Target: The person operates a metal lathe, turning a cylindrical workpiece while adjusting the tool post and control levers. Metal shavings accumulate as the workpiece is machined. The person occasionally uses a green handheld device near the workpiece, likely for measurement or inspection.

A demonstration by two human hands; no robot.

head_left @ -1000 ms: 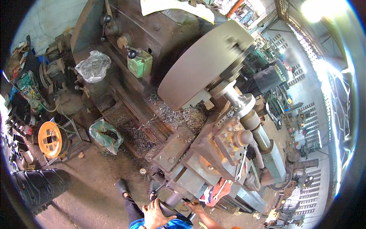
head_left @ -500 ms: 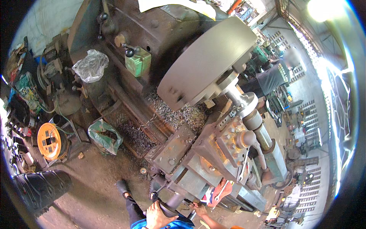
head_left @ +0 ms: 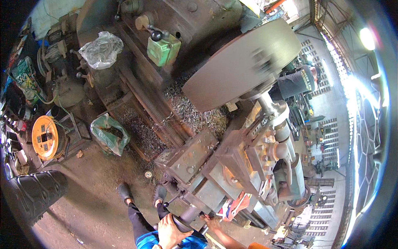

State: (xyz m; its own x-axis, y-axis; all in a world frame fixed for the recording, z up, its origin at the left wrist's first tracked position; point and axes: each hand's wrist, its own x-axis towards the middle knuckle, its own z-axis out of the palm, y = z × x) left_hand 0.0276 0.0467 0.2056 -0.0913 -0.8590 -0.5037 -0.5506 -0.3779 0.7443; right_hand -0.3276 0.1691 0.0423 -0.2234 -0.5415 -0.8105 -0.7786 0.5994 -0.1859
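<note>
The pale shaft (head_left: 266, 103) stands mounted, reaching from the chuck (head_left: 242, 66), whose blur suggests turning; metal chips (head_left: 203, 118) below suggest some cutting is done, though what remains is unclear. At the carriage's (head_left: 188, 159) near edge, the left hand (head_left: 168, 233) lies spread over a handwheel (head_left: 181, 224), the right hand (head_left: 212, 224) bends alongside; whether either grips, I cannot tell

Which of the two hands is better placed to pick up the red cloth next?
Probably the right hand: it is close beside the red cloth. The left hand is farther off, at the dark handwheel.
</note>
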